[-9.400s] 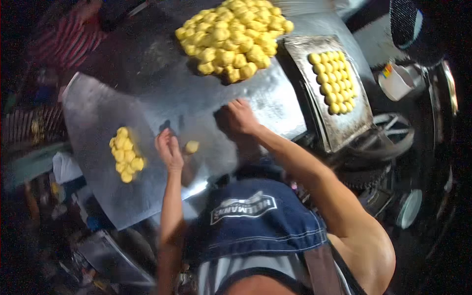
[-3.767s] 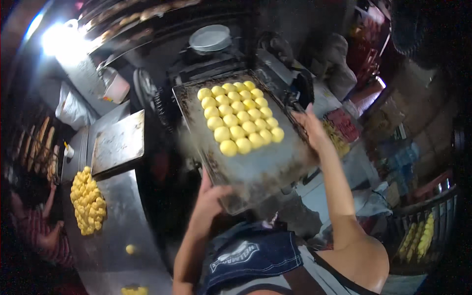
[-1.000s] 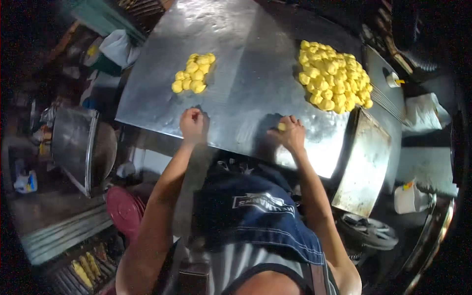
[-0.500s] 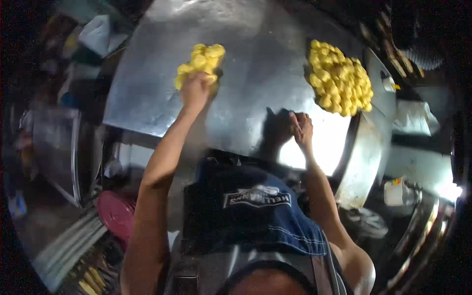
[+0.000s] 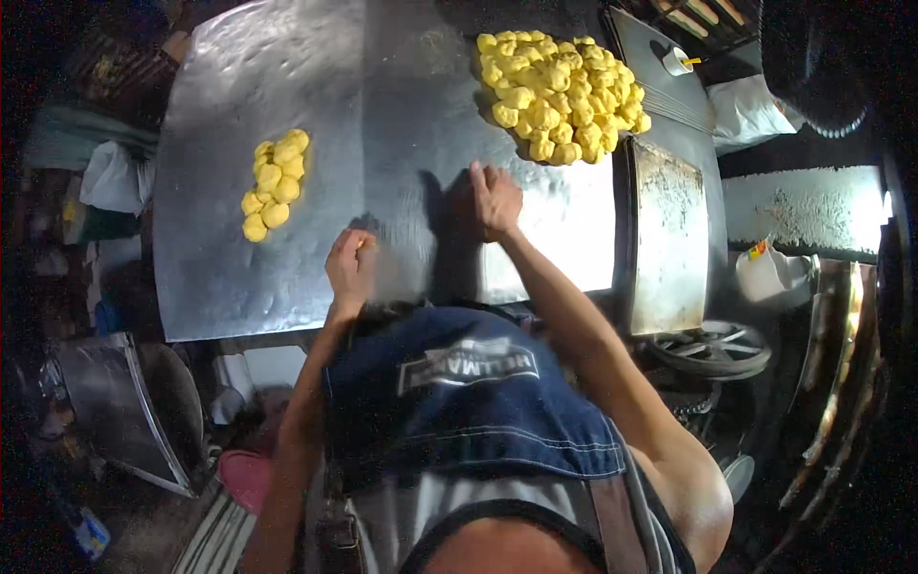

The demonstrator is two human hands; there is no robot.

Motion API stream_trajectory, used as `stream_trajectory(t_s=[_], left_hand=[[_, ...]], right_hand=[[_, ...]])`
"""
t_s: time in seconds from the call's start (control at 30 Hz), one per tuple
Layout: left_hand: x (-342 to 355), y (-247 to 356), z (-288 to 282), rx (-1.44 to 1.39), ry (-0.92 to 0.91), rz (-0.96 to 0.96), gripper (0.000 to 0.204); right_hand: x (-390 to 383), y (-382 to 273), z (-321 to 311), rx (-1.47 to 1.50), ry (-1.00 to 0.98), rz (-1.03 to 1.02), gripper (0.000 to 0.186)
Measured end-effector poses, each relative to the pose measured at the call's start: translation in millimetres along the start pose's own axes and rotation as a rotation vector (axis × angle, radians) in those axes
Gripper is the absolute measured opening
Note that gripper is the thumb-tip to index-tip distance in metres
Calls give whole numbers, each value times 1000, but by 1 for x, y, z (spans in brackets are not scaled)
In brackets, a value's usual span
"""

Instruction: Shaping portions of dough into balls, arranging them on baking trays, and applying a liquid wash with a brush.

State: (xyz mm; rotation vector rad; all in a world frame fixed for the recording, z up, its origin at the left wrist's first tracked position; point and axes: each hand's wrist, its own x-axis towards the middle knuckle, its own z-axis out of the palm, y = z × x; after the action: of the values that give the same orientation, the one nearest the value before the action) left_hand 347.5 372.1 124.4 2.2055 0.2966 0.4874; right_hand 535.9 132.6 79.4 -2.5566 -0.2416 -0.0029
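My left hand (image 5: 351,269) is near the front edge of the metal table (image 5: 316,258), its fingers curled. A small yellowish bit shows at the fingertips, but what they hold is mostly hidden. Farther left lies a small cluster of smooth yellow dough balls (image 5: 271,184), apart from the hand. My right hand (image 5: 497,201) hovers over the brightly lit part of the table, one finger stretched out and the others loosely bent, with nothing seen in it. Beyond it, at the far right, sits a large heap of lumpy yellow dough pieces (image 5: 559,96).
A worn metal tray (image 5: 666,239) lies right of the table's bright part. A white cup (image 5: 677,61) stands at the far right. A spoked wheel (image 5: 708,350) and a white container (image 5: 765,275) are lower right. At lower left is a red round lid (image 5: 247,478).
My left hand has come away from the small dough cluster, back toward the table's front edge. The head view has turned, so the dough heap appears farther left. My right hand remains near the bright area.
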Motion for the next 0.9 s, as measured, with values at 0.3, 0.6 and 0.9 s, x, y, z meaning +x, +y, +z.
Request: stream_trajectory(t_s=[0.3,0.6,0.9], left_hand=[[-4,-1,17,175,15,14,19],[-2,16,19,45,18,-70,24],[-2,16,31,226,95,-97,31]], right_hand=[[-15,-31,-17,-238,-54,-342,60],[-46,46,-43,300,-91,-456,46],[-6,129,-148,598,44,-436,34]])
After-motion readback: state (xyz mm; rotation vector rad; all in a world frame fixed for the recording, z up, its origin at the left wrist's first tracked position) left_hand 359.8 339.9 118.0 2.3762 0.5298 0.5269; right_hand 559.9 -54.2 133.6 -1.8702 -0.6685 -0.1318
